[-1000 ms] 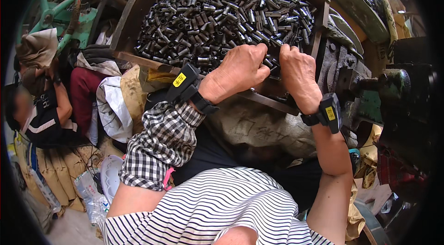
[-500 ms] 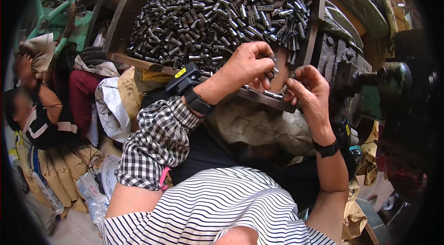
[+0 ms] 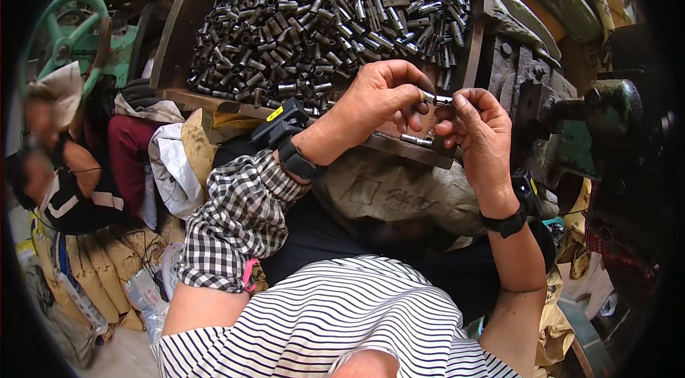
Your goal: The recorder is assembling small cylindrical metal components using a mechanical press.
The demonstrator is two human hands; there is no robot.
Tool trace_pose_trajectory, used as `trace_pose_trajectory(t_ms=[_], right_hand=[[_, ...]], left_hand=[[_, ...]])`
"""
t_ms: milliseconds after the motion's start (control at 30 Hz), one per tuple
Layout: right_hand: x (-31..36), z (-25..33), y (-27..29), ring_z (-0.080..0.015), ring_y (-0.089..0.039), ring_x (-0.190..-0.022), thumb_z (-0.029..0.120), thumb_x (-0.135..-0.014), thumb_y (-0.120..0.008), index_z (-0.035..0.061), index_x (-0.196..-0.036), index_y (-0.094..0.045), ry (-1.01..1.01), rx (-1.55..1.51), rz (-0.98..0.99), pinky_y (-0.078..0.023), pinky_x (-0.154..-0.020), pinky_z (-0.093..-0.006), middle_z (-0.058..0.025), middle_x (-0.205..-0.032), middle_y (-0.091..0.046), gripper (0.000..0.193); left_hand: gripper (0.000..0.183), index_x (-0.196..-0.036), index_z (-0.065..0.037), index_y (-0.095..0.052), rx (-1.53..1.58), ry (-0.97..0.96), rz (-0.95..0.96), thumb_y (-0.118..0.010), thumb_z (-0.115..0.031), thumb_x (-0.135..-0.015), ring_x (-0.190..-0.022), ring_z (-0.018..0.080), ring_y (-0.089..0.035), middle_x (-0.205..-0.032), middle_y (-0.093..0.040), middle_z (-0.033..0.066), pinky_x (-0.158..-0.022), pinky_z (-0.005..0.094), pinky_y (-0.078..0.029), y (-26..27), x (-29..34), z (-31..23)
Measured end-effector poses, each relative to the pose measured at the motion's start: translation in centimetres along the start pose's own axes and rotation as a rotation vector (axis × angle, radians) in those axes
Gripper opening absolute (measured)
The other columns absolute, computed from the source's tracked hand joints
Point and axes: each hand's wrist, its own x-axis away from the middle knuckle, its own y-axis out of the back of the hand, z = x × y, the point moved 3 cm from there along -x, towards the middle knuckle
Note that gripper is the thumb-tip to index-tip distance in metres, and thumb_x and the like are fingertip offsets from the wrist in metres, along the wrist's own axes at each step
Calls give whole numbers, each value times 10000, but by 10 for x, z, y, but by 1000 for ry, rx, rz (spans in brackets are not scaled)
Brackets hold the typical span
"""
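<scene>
Above the near right corner of a wooden tray [image 3: 472, 57], my two hands meet at the fingertips. A short shiny metal tube [image 3: 440, 100] spans the gap between them; whether it is one piece or two joined end to end I cannot tell. My left hand [image 3: 382, 103] pinches its left end between thumb and forefinger, the other fingers curled. The right end is closed in the thumb and fingers of my right hand [image 3: 479, 132]. Just below lies another metal tube [image 3: 416, 140] along the tray's near edge. Many similar dark tubes [image 3: 307, 28] fill the tray in a loose heap.
Right of the tray stands a dark, greasy machine [image 3: 564, 110] with a round shaft. A pale sack [image 3: 392, 189] hangs below the tray's front edge. At left are a green handwheel [image 3: 64, 39], another person [image 3: 78, 171] and brown sacks [image 3: 100, 271].
My hands have come together and risen slightly, and the shiny metal now bridges their fingertips. Before, they were apart, each pinching at something small. The whole view has shifted a little.
</scene>
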Motion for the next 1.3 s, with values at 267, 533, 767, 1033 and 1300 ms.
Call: trace_pose_trajectory(t_ms=[267,533,767,1033,1300], right_hand=[[-1,-5,3,-119,-654,-600,162,-914,-564,23,-966,-525,-81,-121,43,-477,-476,-186,-113,-802,-667,153],[-1,-2,5,-92,-588,-489,135,-895,-587,23,-931,-534,-158,-206,50,-449,-421,-190,-112,-754,-657,129],[1,4,4,-56,-490,-400,102,-888,-587,22,-911,-538,-201,-273,99,-375,-366,-173,-117,-720,-648,96],[12,4,-12,-52,-427,-340,41,-841,-624,23,-910,-499,-398,-279,438,-280,-312,-157,-126,-683,-641,144],[-45,17,-30,-96,-532,-423,149,-862,-625,3,-814,-548,202,446,133,-392,-387,-201,-87,-625,-620,171]], left_hand=[[158,-994,20,-572,-49,-104,2,-573,-86,-877,-614,88,-619,-772,-630,44,-511,176,-493,-3,-1,1],[186,-996,19,-579,-107,-63,-2,-599,-132,-888,-605,79,-619,-754,-630,34,-504,175,-494,-5,2,-2],[203,-1005,5,-553,-95,6,86,-615,-143,-881,-537,76,-608,-764,-644,49,-423,152,-435,-11,11,-8],[295,-1039,-15,-495,-221,108,378,-675,-64,-810,-562,38,-563,-832,-605,53,-411,149,-434,-13,22,-15],[279,-1177,-21,-494,-159,-172,-79,-523,-92,-909,-550,39,-504,-821,-634,90,-475,157,-394,28,19,-29]])
